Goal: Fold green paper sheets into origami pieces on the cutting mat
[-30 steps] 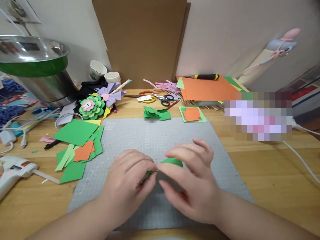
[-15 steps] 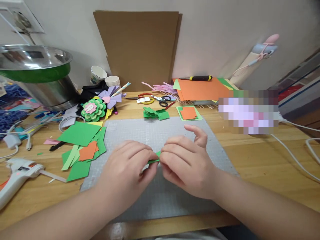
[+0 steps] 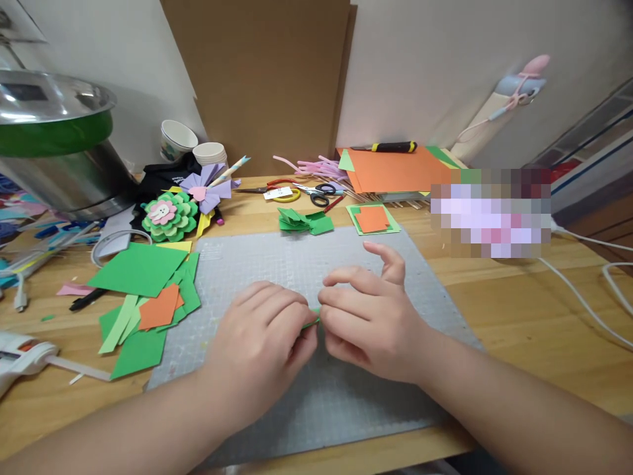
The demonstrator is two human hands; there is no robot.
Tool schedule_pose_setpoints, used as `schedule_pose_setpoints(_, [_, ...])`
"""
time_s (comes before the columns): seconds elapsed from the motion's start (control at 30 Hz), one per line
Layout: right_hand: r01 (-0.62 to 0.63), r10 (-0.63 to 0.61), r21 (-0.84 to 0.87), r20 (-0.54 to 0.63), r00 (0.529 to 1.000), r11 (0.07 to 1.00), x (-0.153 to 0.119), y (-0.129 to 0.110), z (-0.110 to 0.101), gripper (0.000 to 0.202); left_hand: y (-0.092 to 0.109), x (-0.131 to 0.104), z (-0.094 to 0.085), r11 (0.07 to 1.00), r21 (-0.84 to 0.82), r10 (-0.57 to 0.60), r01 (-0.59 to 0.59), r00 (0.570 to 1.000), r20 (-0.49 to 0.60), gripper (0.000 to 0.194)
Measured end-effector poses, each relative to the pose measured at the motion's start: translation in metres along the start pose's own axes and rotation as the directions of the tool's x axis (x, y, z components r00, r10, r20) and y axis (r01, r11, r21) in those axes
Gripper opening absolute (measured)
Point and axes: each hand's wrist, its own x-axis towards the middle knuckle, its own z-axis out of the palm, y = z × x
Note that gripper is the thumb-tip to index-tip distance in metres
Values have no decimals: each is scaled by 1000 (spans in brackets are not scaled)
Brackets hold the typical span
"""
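A small folded piece of green paper [image 3: 311, 322] shows between my two hands, above the grey cutting mat [image 3: 277, 409]. My left hand [image 3: 270, 330] pinches it between thumb and curled fingers. From the other side my right hand [image 3: 373, 323] presses its fingertips against the paper's end, its index finger raised and bent. Most of the paper is hidden by my fingers. Beyond the mat's far edge lie folded green paper pieces [image 3: 305, 222], and to their right a stack of green and orange squares [image 3: 372, 220].
Green and orange paper scraps [image 3: 136, 270] overlap the mat's left side. A glue gun [image 3: 22, 359] lies at the left edge. Scissors [image 3: 321, 193] and pliers-like red handles rest behind. A paper flower [image 3: 169, 216] stands by the metal pot [image 3: 59, 145]; a knife [image 3: 394, 147] tops orange sheets [image 3: 395, 170].
The view has tilted and shifted slightly, so background things sit lower left or higher. Both hands stay at the green paper; less of it shows between the fingers.
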Motion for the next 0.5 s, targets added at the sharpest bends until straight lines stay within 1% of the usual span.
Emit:
schedule_pose_setpoints(0.07, [-10,10,-2,26,1000,1000,-1,0,0,13,-1,0,1,1000,24,6,-7,999,36,15])
schedule_pose_setpoints(0.17, [-4,4,-4,30,1000,1000,-1,-2,0,12,0,-1,2,1000,29,1,-3,999,48,17])
schedule_pose_setpoints(0.23, [19,-19,-5,17,1000,1000,-1,-3,0,15,0,0,2,1000,16,4,-5,1000,28,17])
schedule_pose_setpoints(0.37, [20,-21,-12,-41,999,1000,-2,1,0,18,2,2,0,1000,-8,13,-13,998,-59,14])
schedule_pose_setpoints(0.5, [23,-24,-14,-62,998,1000,-4,10,-4,18,2,4,-4,1000,-29,-1,-2,996,-90,12])
